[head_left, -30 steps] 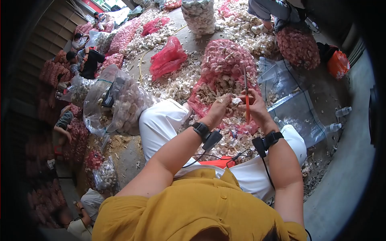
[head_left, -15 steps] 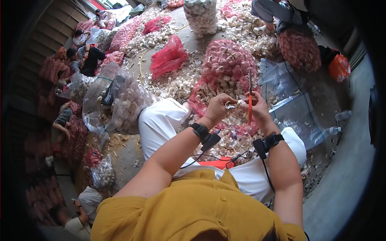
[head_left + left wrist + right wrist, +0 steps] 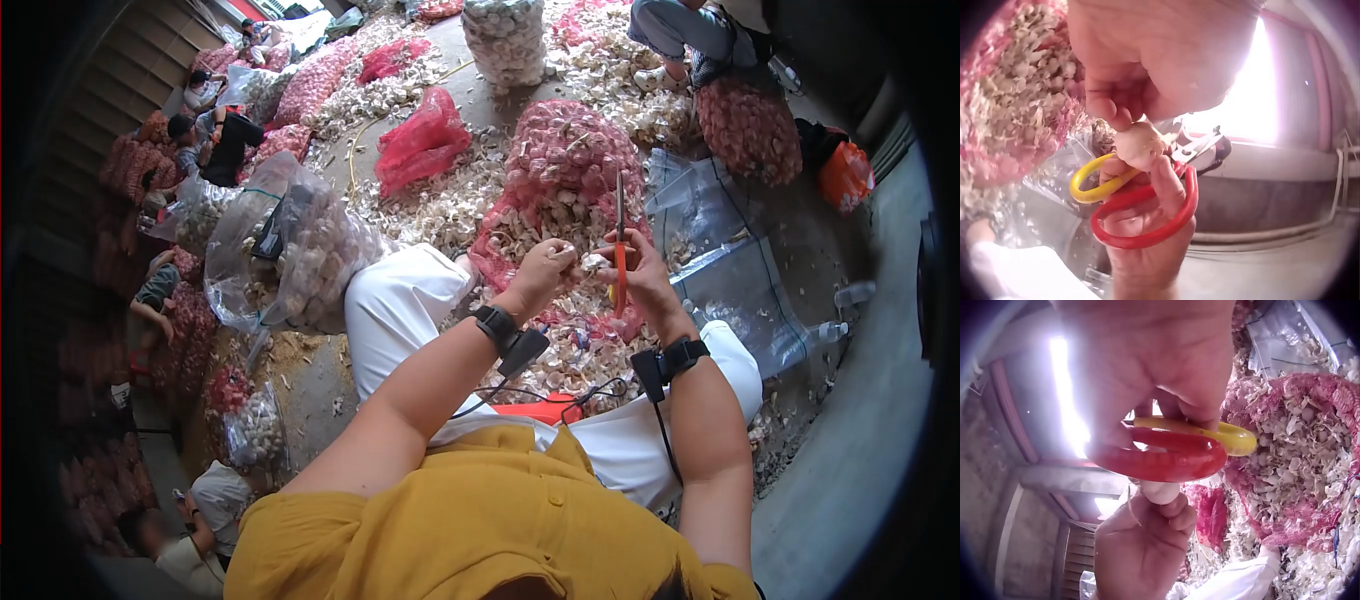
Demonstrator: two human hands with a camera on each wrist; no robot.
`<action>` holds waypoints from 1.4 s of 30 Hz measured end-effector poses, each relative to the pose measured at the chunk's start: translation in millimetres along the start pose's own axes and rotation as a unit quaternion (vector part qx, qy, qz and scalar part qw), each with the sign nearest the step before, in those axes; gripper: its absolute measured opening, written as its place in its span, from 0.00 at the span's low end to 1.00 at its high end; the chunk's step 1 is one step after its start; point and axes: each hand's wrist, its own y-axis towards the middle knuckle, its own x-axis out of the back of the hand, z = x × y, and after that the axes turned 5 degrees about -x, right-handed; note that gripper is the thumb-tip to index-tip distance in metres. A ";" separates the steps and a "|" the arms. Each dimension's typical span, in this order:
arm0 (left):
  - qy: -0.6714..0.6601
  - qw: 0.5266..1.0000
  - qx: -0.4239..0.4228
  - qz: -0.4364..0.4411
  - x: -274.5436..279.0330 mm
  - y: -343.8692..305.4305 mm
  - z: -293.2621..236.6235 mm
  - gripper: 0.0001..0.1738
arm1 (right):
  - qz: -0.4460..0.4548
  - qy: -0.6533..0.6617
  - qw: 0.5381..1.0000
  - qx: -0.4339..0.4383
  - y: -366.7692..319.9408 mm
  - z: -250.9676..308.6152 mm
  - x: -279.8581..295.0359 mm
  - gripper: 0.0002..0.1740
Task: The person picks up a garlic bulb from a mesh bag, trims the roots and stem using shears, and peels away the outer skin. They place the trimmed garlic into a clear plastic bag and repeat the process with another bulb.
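Note:
My right hand (image 3: 645, 272) holds scissors (image 3: 620, 262) with red and yellow handles, blades pointing away from me in the head view. In the left wrist view a pale garlic bulb (image 3: 1137, 146) sits between the two hands, against the right hand's fingers and above the scissor handles (image 3: 1147, 240). Curled fingers of my left hand (image 3: 1160, 50) touch the top of that bulb. From the right wrist, the bulb (image 3: 1160, 492) shows at the left hand's (image 3: 1141, 544) fingertips, below the red handle (image 3: 1172, 456).
Beyond the hands lies a pink net sack (image 3: 570, 150) of garlic with loose skins around it. Clear plastic sheeting (image 3: 735, 290) and bottles are at the right, a clear bag of bulbs (image 3: 320, 255) at the left. Other people sit around the edges.
The left hand has moved slightly at the bulb and its fingers have curled in. The scissors have shifted a little and turned in the right hand, with more of the yellow handle showing.

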 end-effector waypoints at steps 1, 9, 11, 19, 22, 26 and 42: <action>0.000 1.000 0.001 0.000 3.0 -0.1 1.2 0.08 | 0.000 0.000 1.000 0.000 0.7 -1.1 0.4 0.31; 0.168 0.980 -0.070 0.078 -7.1 -10.8 -20.7 0.13 | -0.048 -0.034 0.998 -0.004 6.7 -10.0 4.3 0.32; 0.257 0.950 -0.155 0.090 3.9 2.0 -8.5 0.12 | -0.037 -0.034 0.999 -0.002 8.3 -12.1 5.5 0.32; 0.382 0.864 -0.300 0.132 -6.1 -3.8 -18.6 0.09 | -0.019 -0.043 0.999 -0.008 6.2 -13.6 6.8 0.31; 0.370 0.874 -0.275 0.154 -4.0 -3.6 -23.8 0.09 | -0.006 -0.047 0.999 0.002 4.3 -12.2 5.8 0.32; 0.303 0.907 -0.234 0.176 4.4 -0.5 -27.0 0.07 | 0.014 -0.038 0.999 0.007 4.7 -11.7 3.7 0.33; 0.039 0.986 0.008 0.160 -5.4 -4.3 -6.6 0.18 | 0.007 -0.037 0.999 0.030 3.4 -7.9 0.4 0.30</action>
